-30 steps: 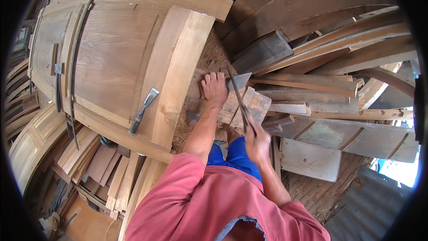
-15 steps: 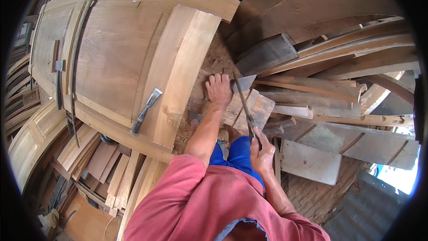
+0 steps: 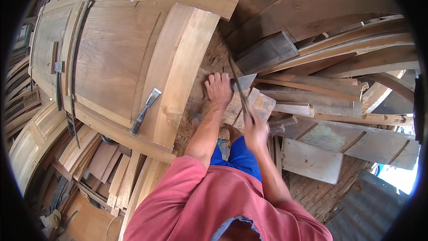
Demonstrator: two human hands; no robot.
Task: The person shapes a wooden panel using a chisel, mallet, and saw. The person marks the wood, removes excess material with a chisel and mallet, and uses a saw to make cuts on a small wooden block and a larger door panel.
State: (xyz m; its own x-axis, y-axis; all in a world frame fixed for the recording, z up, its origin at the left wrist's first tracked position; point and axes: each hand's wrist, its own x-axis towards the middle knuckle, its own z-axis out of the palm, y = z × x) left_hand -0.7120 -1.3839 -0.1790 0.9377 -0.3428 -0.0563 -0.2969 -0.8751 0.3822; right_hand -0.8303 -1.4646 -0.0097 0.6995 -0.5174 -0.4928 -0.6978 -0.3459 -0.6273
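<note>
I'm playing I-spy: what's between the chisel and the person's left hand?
Between the chisel and left hand, the head view shows a pale board, then brown ground.

Long, dark, thin saw (image 3: pixel 241 93), aslant, blurred

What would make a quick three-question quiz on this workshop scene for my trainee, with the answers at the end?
1. Which hand grips the handsaw?

2. True or false: in the picture, the left hand lies to the left of the handsaw's blade.

3. On the panelled door, which part of the chisel is higher in the picture?
A. The handle
B. The blade
C. Neither, it lies level

Key: 1, the right hand; 2, true; 3, B.
</note>
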